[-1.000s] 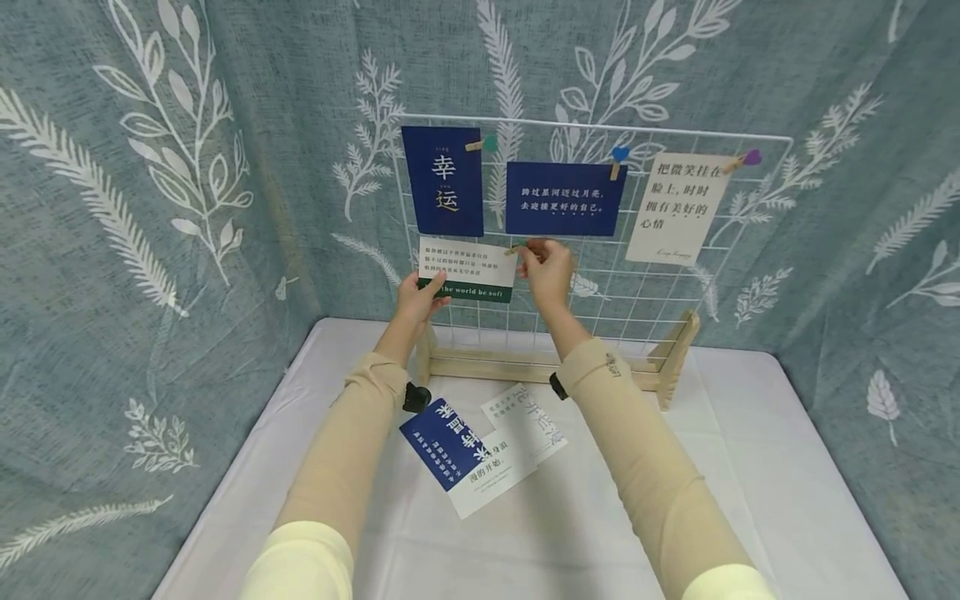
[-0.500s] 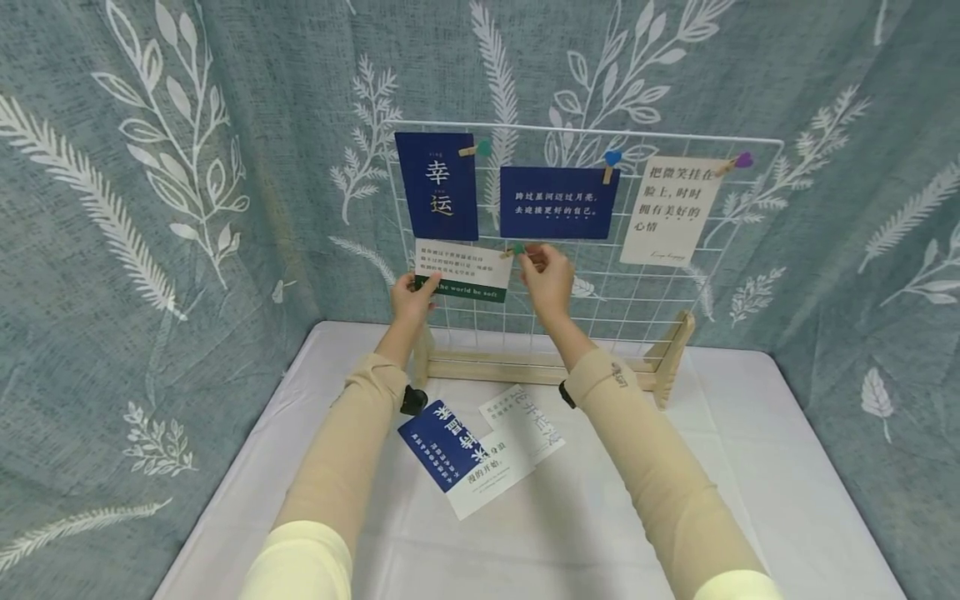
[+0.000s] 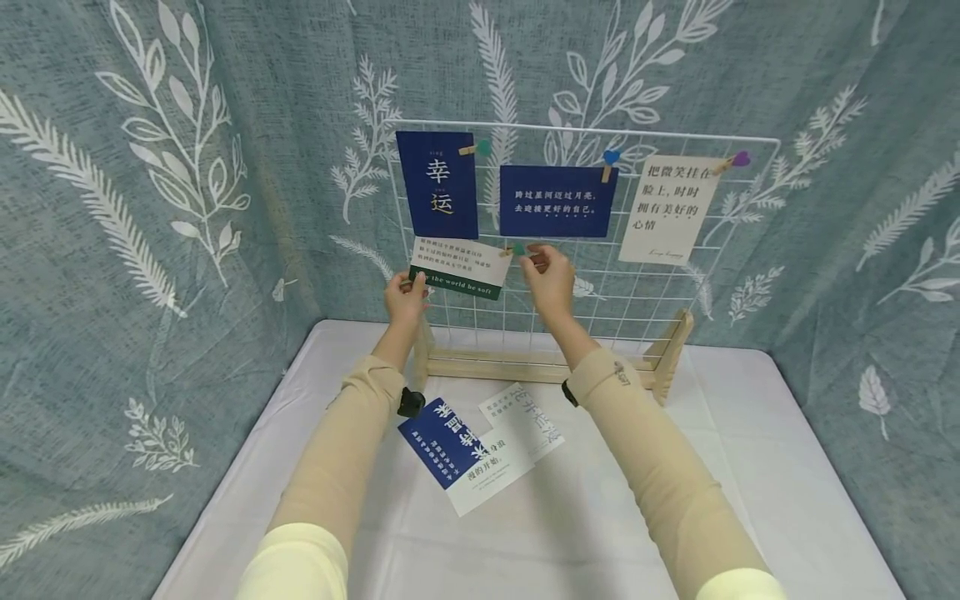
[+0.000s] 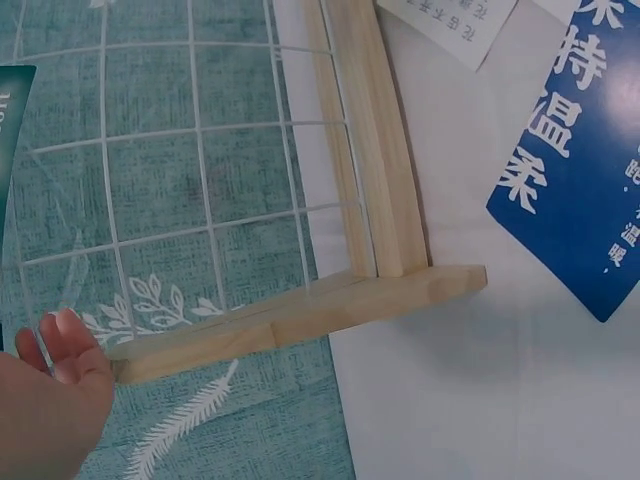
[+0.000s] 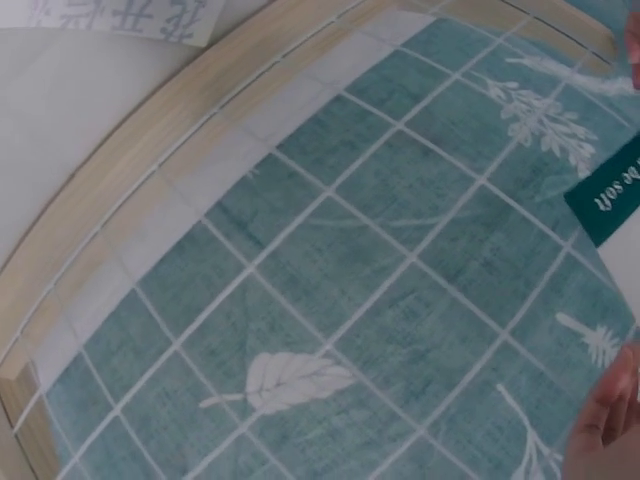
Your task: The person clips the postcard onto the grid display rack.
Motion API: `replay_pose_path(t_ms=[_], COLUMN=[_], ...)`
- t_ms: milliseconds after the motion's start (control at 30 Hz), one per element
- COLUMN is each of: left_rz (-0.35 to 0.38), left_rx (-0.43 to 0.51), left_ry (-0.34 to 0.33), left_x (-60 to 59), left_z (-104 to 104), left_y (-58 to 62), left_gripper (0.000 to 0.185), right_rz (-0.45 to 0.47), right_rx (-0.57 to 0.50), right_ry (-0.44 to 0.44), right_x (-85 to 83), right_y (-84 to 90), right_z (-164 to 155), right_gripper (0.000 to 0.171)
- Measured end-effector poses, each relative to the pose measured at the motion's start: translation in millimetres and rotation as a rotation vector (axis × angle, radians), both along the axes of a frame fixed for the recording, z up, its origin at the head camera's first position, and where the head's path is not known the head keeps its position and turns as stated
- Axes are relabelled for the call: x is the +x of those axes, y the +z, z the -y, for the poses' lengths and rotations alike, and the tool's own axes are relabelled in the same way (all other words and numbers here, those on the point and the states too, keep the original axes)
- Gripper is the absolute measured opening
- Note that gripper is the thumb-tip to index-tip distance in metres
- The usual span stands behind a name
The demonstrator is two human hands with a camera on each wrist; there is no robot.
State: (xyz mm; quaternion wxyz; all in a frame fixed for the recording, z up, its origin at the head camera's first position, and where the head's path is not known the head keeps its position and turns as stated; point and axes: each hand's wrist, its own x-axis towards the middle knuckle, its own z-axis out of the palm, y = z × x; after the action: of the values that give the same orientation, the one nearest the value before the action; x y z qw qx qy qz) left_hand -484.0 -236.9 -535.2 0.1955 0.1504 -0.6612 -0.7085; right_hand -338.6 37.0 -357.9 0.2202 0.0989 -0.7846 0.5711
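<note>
My left hand [image 3: 406,297] pinches the lower left corner of a white card with a green band [image 3: 461,266], thumb in front. The card tilts, its right end lower than its left, and its upper edge meets the dark blue card [image 3: 438,185] above. A wooden clothespin with a green heart [image 3: 513,251] clips its upper right corner at the white wire grid [image 3: 600,283]. My right hand [image 3: 551,282] is just right of that heart, fingers bent and fingertips close to it. In the right wrist view, the hand [image 5: 607,420] shows only partly.
Another blue card [image 3: 558,202] and a cream card [image 3: 667,210] hang on the grid by clothespins with blue and purple hearts. The grid stands in a wooden base [image 3: 495,368]. Several overlapping cards, one of them blue [image 3: 442,442], lie on the white tablecloth [image 3: 645,517].
The green-banded card has turned, its left corner shifting left with my left hand. My right hand has moved slightly right, exposing the green heart. The view has shifted a little.
</note>
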Motion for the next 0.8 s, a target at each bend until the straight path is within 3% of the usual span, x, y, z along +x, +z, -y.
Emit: replay_pose_path(t_ms=[100,167,233,300,467,533,567,600,700,800], left_rz=[-0.01,-0.025,-0.043,-0.066,-0.099,-0.075,-0.102,-0.084,-0.038,-0.005], left_rx=[-0.019,-0.019,0.008,0.036,0.1,0.135,0.167,0.196,0.275,0.348], left_ry=[0.016,0.004,-0.014,-0.038,-0.063,-0.073,-0.099,-0.112,-0.141,-0.136], left_x=[-48.3,-60.7,-57.2,-44.8,7.6,27.6,34.0,37.7,26.8,-13.4], left_z=[22,28,27,22,-3,-13,-16,-20,-21,-10], left_y=[-43.0,-54.8,-52.5,-42.9,-5.3,11.8,15.7,19.2,8.2,-32.0], left_gripper=[0.046,0.047,0.047,0.045,0.03,0.025,0.023,0.023,0.024,0.027], right_rz=[0.038,0.054,0.068,0.072,0.042,0.019,0.006,-0.005,-0.046,-0.057], right_rx=[-0.036,-0.067,-0.101,-0.123,-0.131,-0.128,-0.122,-0.116,-0.074,-0.014], right_ry=[0.018,0.014,0.0,-0.022,-0.08,-0.097,-0.106,-0.109,-0.112,-0.108], right_x=[-1.9,-3.0,-3.8,-4.2,-5.3,-5.6,-5.7,-5.1,-4.0,-2.8], right_y=[3.0,5.0,6.4,7.3,5.0,4.2,4.1,4.4,5.5,6.7], right_z=[3,6,8,10,14,16,16,16,17,17], right_gripper=[0.024,0.023,0.021,0.019,0.015,0.015,0.015,0.015,0.016,0.016])
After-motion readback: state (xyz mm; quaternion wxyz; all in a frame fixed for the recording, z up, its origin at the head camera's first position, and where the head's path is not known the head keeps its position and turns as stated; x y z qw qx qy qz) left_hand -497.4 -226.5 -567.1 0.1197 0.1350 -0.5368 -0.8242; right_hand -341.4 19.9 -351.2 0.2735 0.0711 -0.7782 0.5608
